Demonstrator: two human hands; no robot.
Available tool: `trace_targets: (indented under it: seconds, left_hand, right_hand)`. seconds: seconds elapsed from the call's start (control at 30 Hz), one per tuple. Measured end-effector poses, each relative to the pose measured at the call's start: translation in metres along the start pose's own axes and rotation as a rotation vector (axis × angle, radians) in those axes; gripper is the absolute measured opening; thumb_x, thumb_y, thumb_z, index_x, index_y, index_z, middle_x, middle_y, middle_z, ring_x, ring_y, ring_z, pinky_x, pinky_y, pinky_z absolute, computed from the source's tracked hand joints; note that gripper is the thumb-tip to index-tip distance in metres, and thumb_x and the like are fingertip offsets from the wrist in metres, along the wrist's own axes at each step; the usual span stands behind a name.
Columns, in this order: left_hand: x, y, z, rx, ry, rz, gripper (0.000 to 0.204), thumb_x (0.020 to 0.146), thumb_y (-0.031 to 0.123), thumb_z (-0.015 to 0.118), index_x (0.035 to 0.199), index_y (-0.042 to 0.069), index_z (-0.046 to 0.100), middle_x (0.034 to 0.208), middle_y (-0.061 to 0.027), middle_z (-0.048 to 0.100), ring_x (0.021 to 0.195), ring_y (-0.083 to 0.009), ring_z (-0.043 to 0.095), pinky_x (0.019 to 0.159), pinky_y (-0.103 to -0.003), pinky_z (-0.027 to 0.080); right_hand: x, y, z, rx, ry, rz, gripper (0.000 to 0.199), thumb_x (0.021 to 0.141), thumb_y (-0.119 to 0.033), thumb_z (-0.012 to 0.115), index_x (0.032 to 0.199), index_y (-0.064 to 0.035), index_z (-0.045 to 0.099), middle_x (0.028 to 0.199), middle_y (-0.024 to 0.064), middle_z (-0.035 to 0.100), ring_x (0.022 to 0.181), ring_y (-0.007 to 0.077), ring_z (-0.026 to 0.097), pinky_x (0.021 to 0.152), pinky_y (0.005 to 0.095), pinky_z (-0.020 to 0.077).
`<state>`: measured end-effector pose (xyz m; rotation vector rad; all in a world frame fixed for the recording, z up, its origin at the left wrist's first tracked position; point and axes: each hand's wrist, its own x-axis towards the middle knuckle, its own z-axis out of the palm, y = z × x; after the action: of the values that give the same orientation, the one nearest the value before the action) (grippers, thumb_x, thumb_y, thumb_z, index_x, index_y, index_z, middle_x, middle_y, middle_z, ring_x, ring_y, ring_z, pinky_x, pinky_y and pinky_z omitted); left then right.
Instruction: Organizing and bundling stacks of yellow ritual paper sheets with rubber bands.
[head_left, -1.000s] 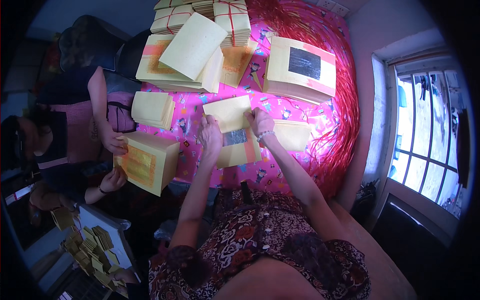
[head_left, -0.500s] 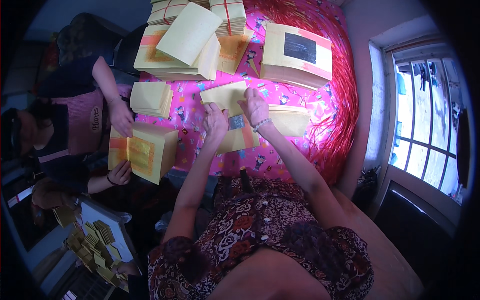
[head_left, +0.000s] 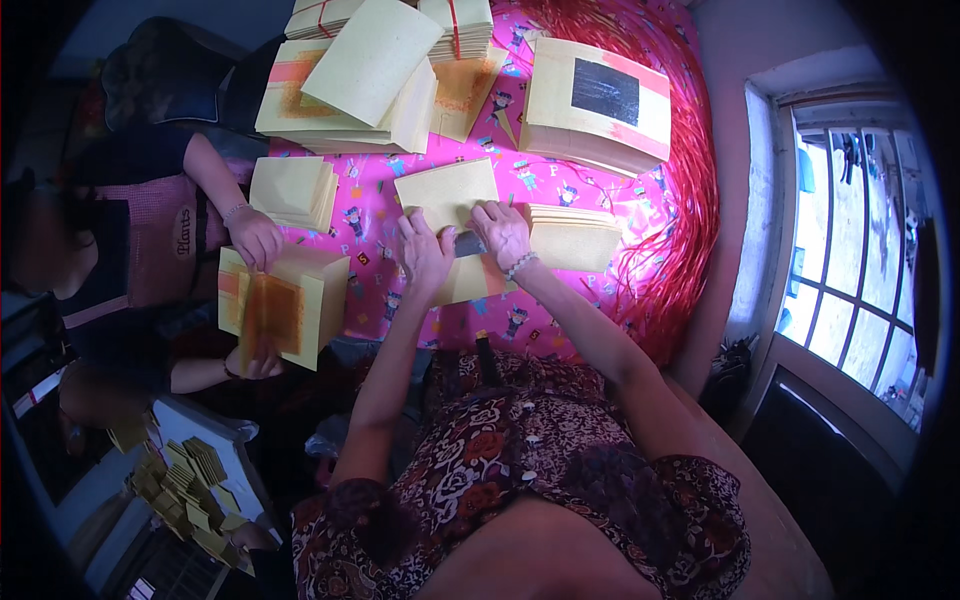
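A yellow paper sheet (head_left: 448, 188) lies in front of me, its far part bent over toward me. Beneath that bent part show a dark grey square (head_left: 468, 243) and a pinkish band. My left hand (head_left: 424, 250) has its curled fingers on the sheet's left side, thumb beside the square. With a beaded bracelet at the wrist, my right hand (head_left: 502, 235) grips the sheet's right side, fingers bent over the fold. Just right of it sits a small pile of folded yellow sheets (head_left: 578, 242).
The table has a pink patterned cover (head_left: 385, 262). Tall paper stacks (head_left: 605, 90) stand at the back, and red strands (head_left: 690, 200) run down the right edge. On the left, a co-worker's hand (head_left: 256, 238) handles a yellow paper stack (head_left: 328, 290) beside a smaller pile (head_left: 290, 192).
My right hand has come nearer to me, drawing the bent part of the sheet down, so less of the dark square shows. The co-worker has lifted an orange-marked leaf.
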<state>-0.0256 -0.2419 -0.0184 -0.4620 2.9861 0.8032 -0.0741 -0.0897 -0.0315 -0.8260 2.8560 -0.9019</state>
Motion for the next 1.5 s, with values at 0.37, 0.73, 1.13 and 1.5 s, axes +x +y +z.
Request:
trace_targets:
  seconds: [0.37,0.73,1.13,1.5]
  left_hand:
    - [-0.003,-0.003,0.005,-0.016,0.043,-0.039,0.062,0.077,0.034,0.069,0.119,0.000,0.039,0.102,-0.0196,0.044,0.096,-0.0391,0.051,0.080,-0.046,0.044]
    - [0.001,-0.011,0.001,-0.082,0.100,-0.030,0.063,0.072,0.033,0.074,0.118,0.006,0.041,0.100,-0.0178,0.046,0.094,-0.0383,0.052,0.076,-0.047,0.044]
    - [0.013,-0.037,-0.004,-0.283,-0.064,-0.015,0.056,0.067,0.017,0.079,0.112,0.010,0.047,0.091,-0.0091,0.047,0.073,-0.0202,0.051,0.061,-0.033,0.044]
    - [0.006,-0.034,-0.009,-0.124,0.275,-0.111,0.041,0.080,0.031,0.069,0.101,0.001,0.051,0.084,-0.0114,0.055,0.070,-0.0298,0.057,0.069,-0.042,0.046]
  right_hand:
    - [-0.004,-0.003,0.000,-0.001,-0.017,0.064,0.022,0.073,-0.019,0.067,0.088,-0.0079,0.054,0.086,0.0074,0.058,0.083,0.0252,0.058,0.072,0.0363,0.0475]
    - [0.002,0.000,-0.003,0.107,-0.083,0.137,0.023,0.072,-0.020,0.069,0.084,-0.0069,0.054,0.086,0.0101,0.059,0.085,0.0280,0.058,0.074,0.0379,0.0477]
    - [0.015,-0.004,-0.003,0.005,-0.226,0.229,0.034,0.071,-0.025,0.073,0.093,-0.0073,0.053,0.090,0.0096,0.060,0.091,0.0266,0.060,0.076,0.0361,0.0498]
    - [0.010,0.007,-0.008,-0.328,-0.056,-0.354,0.009,0.080,-0.021,0.053,0.084,-0.0127,0.054,0.089,0.0018,0.048,0.090,0.0174,0.049,0.073,0.0306,0.0428]
